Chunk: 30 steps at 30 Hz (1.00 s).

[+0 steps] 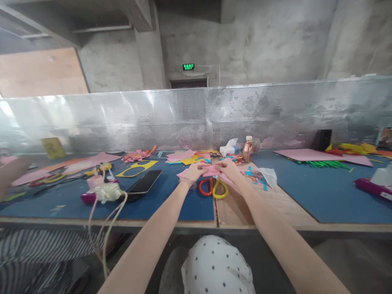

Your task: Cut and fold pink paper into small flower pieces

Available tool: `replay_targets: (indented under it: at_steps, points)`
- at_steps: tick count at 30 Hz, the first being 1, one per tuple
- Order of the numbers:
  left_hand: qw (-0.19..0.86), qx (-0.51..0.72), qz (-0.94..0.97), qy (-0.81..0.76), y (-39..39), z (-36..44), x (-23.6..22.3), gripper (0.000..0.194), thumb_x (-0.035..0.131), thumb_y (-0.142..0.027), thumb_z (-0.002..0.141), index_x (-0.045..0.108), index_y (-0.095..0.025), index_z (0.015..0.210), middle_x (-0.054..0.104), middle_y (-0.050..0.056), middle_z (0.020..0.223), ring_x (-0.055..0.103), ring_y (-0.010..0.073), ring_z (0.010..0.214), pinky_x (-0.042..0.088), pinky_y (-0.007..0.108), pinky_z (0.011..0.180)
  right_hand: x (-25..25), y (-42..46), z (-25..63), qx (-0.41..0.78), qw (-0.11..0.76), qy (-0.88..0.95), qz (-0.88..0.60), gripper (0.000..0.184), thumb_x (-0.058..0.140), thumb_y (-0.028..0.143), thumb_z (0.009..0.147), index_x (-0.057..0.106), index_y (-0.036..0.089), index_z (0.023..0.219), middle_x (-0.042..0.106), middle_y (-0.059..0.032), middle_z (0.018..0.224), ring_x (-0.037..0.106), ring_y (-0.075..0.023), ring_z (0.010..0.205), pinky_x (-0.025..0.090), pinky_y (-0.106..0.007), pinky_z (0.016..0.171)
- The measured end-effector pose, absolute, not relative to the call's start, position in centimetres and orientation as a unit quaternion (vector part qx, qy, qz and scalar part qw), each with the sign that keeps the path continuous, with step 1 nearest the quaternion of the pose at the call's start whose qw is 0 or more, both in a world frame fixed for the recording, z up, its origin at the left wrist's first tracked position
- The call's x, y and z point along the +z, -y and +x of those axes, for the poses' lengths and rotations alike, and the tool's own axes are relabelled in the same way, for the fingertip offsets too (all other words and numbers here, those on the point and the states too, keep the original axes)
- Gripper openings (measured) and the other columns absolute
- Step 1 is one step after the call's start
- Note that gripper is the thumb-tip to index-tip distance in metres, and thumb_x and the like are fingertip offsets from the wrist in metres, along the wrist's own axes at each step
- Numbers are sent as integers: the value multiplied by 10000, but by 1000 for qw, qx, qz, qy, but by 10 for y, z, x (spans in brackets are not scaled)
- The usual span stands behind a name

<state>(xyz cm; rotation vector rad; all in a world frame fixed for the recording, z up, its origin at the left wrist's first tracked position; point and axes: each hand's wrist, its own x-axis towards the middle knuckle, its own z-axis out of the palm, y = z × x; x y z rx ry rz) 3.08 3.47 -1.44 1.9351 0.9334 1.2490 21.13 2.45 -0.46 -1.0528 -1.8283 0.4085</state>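
Between my two hands is a piece of pink paper (210,170), held just above the table. My left hand (196,171) has its fingers closed on the left edge of the paper. On the right edge, my right hand (229,168) pinches the same piece. Right below them lies a pair of scissors (219,190) with one red and one yellow handle loop; the blades are hidden under the paper. Several blue and red paper scraps (255,176) are spread beside my right hand, with a white tissue (269,177) next to them.
A phone (146,182) and a power strip with cords (108,192) lie to the left. Yellow cut-out paper (137,168) and a pink paper flower (134,156) sit behind. A bottle (248,149) stands at the back. A purple glue gun (372,188) lies far right. Another person's arm (12,173) reaches in at left.
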Motion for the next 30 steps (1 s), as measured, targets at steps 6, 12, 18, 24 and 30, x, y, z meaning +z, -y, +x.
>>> replay_targets:
  at_steps: [6,12,18,24,30]
  points:
    - [336,492,731,-333,-36,31,-15,339,594,-115,618,635,-120,954,624,82,1015,569,122,755,458,228,649,-4,-23,210,205,485,736,-426,217,560,221,683,637,116,857,644,-45,712,556,-108,576,445,-223,558]
    - [345,490,726,-336,-37,31,-16,318,597,-126,622,641,-116,937,646,76,961,580,133,770,466,244,672,0,-18,209,206,487,732,-431,172,569,193,669,642,113,802,637,-41,689,554,-110,575,452,-227,561]
    - [350,493,721,-338,-34,31,-15,316,593,-98,618,649,-112,929,658,74,935,588,142,783,467,261,709,-4,-22,210,230,496,723,-422,139,579,190,684,643,128,790,642,-44,712,573,-108,586,463,-220,562]
    - [336,486,725,-354,-29,30,-9,297,598,-107,633,658,-127,923,667,63,909,589,153,806,468,278,736,-5,-23,209,232,503,719,-420,102,596,170,677,647,134,758,655,-44,712,578,-105,588,464,-210,553]
    - [325,474,727,-376,-24,31,-6,284,590,-125,658,657,-136,934,672,56,885,591,157,772,472,284,702,-4,-23,209,200,497,732,-420,83,577,168,683,652,141,703,647,-34,667,561,-111,572,452,-220,546]
